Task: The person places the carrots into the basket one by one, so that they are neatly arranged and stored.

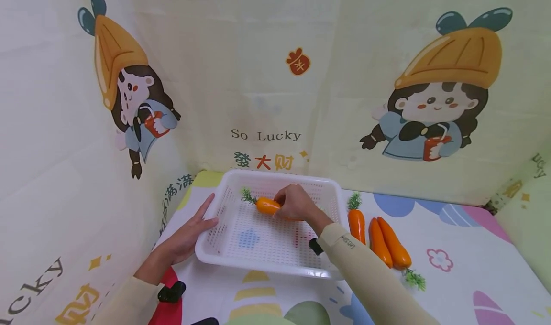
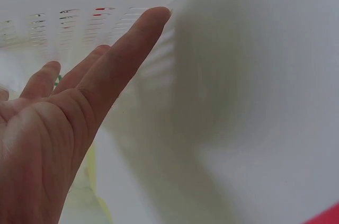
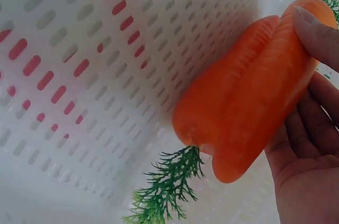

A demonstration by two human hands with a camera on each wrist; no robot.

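Note:
A white perforated plastic basket (image 1: 267,270) stands on the patterned cloth in the head view. Inside it, my right hand (image 1: 297,203) pinches an orange toy carrot (image 1: 267,206) whose green leaves point left. The right wrist view shows thumb and fingers gripping this carrot (image 3: 270,94) near its leafy end. Beside it lies a second carrot (image 3: 204,107), its green top the opposite way, mostly hidden by my hand in the head view. At the basket's left side, my left hand (image 1: 187,234) has its fingers straight along the outer wall, the thumb at the rim.
Right of the basket lie three more carrots: one (image 1: 356,225) with its leaves toward the back, and two (image 1: 380,243) (image 1: 395,245) side by side. Printed cloth walls (image 1: 267,91) rise behind and at the left. Black wrist straps show on both arms.

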